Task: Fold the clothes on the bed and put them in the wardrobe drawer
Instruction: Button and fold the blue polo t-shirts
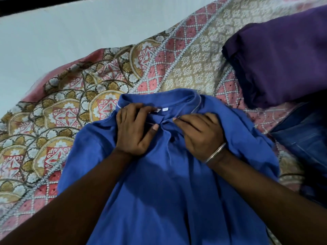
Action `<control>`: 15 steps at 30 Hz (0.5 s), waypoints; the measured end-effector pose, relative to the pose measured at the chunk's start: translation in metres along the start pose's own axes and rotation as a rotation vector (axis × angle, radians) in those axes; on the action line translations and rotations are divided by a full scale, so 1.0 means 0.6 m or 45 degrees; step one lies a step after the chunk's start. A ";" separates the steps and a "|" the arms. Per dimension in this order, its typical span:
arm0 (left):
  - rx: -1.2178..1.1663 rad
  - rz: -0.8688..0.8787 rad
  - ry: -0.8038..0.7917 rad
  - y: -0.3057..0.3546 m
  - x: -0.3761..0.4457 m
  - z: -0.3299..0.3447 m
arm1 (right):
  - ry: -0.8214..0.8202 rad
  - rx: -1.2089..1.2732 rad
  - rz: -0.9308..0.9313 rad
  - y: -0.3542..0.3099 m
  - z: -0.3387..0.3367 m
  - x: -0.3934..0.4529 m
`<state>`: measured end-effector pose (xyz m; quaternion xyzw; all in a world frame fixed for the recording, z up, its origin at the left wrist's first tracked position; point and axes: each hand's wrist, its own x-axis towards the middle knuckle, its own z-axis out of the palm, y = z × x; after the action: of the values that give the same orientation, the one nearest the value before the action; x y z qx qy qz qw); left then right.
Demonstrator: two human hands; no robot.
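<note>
One blue cotton polo shirt [159, 174] is lying front-up on the bed, on a pink, gold and white patterned bedsheet [70, 106]. Two hands are working at its collar: the left hand [134, 131] and the right hand [200, 131], wearing one silver bangle [215, 152], are each pinching collar fabric. To the right, one folded purple garment [283, 59] is lying above one blue denim piece [304, 138], just beside the shirt.
</note>
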<state>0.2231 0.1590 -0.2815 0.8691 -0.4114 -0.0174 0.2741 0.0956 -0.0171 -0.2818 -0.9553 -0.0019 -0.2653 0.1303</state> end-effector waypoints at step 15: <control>0.306 -0.435 -0.114 0.187 0.072 0.035 | -0.360 0.297 1.145 0.106 -0.178 -0.094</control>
<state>0.1674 0.0606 -0.2356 0.9511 -0.2688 -0.0528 0.1430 -0.0020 -0.1017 -0.2382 -0.8672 0.3636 -0.0481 0.3367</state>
